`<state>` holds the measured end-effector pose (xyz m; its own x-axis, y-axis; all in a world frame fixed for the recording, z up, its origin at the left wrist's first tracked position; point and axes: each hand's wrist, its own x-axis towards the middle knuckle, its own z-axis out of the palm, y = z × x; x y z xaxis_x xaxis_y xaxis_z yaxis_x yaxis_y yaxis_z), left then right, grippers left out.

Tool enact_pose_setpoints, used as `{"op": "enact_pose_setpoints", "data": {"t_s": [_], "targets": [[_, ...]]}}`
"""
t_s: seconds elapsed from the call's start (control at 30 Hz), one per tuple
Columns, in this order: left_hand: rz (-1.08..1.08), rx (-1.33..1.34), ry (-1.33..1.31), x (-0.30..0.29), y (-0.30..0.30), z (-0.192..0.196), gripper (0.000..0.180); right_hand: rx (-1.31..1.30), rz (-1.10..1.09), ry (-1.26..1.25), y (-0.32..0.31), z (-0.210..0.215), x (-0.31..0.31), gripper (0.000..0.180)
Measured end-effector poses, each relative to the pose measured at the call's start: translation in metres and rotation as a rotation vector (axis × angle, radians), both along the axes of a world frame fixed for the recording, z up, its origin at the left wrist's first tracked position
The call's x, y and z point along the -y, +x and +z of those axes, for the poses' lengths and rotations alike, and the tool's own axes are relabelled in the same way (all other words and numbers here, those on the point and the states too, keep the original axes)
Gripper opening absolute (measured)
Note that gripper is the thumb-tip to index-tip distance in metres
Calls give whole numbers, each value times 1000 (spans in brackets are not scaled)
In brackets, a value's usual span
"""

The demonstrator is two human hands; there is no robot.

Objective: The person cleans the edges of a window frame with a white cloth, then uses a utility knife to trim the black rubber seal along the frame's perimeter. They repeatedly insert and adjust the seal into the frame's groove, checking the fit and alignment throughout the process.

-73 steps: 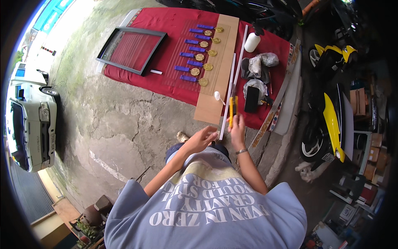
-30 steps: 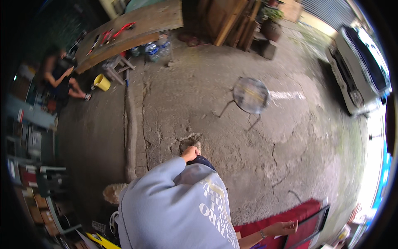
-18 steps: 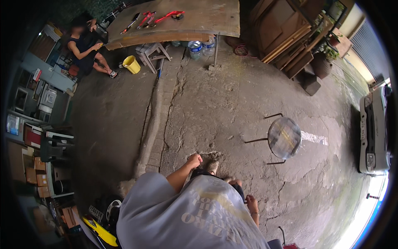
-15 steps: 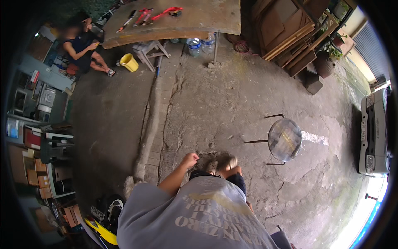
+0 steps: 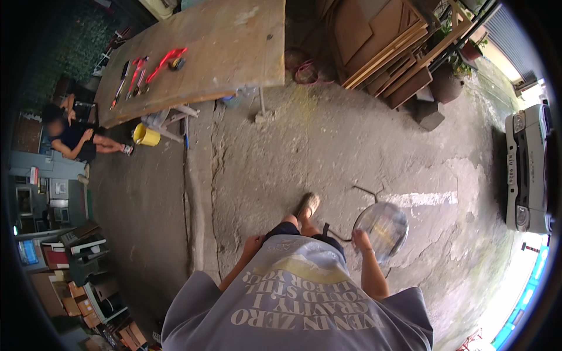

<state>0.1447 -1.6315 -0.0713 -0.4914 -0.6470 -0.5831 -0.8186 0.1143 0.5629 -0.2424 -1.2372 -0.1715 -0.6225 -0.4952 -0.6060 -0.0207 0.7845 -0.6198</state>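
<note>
My left hand [image 5: 253, 244] hangs beside the left leg of my dark shorts, fingers loosely curled, holding nothing I can see. On the other side, my right hand [image 5: 361, 240] overlaps the near left rim of a round-topped stool [image 5: 386, 234] with thin dark metal legs. Its fingers are small and smeared, and I cannot tell whether they touch the stool. One sandalled foot [image 5: 308, 206] is stretched forward on the concrete.
A wooden table [image 5: 222, 52] at the far left bears red-handled tools [image 5: 167, 63]. Beneath its edge stands a yellow bucket [image 5: 146, 136], near a seated person [image 5: 73, 140]. Wooden panels [image 5: 374, 41] lean at the far right, beyond a concrete block [image 5: 430, 116]; a vehicle [image 5: 527, 169] is parked right.
The table, bucket and seated person have shifted left and nearer in view. The stool now lies closer to my body, with my right hand in view over its rim. My left hand has drawn back.
</note>
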Motion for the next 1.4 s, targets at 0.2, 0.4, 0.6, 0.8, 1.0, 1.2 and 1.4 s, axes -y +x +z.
{"op": "enact_pose_setpoints", "data": {"t_s": [0.2,0.4,0.6,0.8,1.0,1.2,1.4], "targets": [[84,-193,5,137,-200,32,48,-198,-129,-396,-218,183,313,32],[-13,-255,82,241,-412,15,34,-255,-37,-318,-366,187,421,32],[-92,-354,160,355,-601,22,31,-147,360,419,-392,54,321,36],[42,-455,193,509,-757,91,30,307,-23,406,-467,73,389,30],[5,-456,266,645,-924,90,28,286,-7,324,-640,43,562,24],[76,-529,121,785,-1048,106,27,-230,318,63,-907,36,815,19],[439,-873,134,962,-1154,94,23,-400,166,-257,-1157,139,1157,26]]}}
